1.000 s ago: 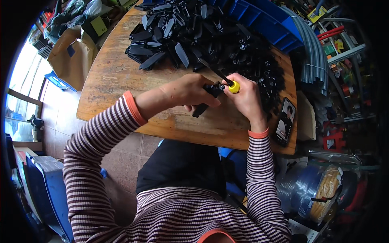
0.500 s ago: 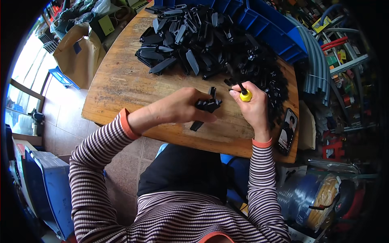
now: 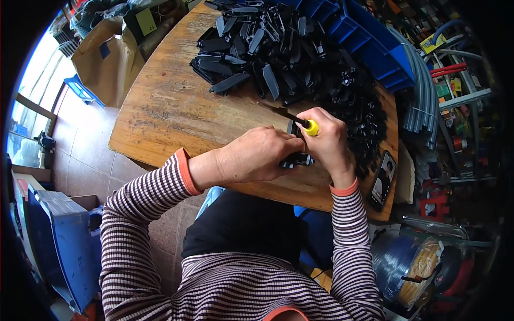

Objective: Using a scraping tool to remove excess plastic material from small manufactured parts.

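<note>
The left hand (image 3: 262, 152) grasps a black plastic part (image 3: 297, 160) above the near side of the table (image 3: 176, 115). The right hand (image 3: 329, 135), close beside it, is closed around a tool with a yellow handle (image 3: 312, 127), its dark shaft slanting up and to the left. Beyond the hands lies a heap of black parts (image 3: 270, 80), with a blue bin (image 3: 368, 40) behind it and a phone (image 3: 383, 182) at the table's right edge.

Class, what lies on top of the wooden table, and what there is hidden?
On the wooden table lie a large heap of black parts and, near the right edge, a phone. The heap covers the wood beneath, and its lowest parts cannot be seen.
</note>
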Action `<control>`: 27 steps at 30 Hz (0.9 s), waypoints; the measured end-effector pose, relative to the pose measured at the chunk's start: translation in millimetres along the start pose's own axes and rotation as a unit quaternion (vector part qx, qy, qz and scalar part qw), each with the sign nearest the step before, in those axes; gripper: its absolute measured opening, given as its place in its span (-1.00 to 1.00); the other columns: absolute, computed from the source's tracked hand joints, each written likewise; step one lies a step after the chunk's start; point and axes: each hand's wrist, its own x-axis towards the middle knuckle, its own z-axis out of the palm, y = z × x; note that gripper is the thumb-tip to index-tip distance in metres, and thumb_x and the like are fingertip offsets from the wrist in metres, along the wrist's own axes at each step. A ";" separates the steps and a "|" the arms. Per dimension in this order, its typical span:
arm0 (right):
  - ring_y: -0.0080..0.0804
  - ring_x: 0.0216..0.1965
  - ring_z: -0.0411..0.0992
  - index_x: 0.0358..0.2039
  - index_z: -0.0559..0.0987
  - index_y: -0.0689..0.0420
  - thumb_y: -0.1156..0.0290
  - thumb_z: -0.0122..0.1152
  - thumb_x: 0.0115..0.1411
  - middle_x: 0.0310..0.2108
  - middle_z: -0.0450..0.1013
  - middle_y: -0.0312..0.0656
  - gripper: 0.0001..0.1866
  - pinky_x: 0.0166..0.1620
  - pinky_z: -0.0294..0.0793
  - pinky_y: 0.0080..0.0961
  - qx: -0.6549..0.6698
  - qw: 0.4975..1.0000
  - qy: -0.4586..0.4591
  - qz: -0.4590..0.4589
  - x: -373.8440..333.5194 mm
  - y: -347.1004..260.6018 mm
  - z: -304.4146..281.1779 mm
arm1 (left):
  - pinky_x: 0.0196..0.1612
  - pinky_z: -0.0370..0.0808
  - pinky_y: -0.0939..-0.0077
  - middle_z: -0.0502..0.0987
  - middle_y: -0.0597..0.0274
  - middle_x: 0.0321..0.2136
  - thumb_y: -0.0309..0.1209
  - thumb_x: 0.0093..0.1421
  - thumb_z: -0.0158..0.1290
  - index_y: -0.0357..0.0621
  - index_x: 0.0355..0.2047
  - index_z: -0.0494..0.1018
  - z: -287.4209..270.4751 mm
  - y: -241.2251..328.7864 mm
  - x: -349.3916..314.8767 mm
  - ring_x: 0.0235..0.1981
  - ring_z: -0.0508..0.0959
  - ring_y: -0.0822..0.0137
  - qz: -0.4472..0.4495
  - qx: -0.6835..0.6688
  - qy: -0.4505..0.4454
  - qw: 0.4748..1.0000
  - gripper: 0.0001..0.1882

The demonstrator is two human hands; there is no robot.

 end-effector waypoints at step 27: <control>-0.67 -0.58 0.39 -0.38 0.46 0.15 0.46 0.23 0.20 -0.51 0.50 -0.23 -0.89 -0.49 0.40 -0.71 0.409 0.862 0.288 0.081 47.4 -15.9 -8.4 | -0.24 0.49 0.23 0.52 0.01 -0.41 -0.33 0.12 0.19 -0.24 -0.21 0.48 -12.3 1.6 -1.7 -0.35 0.55 0.03 0.015 0.004 -0.031 0.999 -0.71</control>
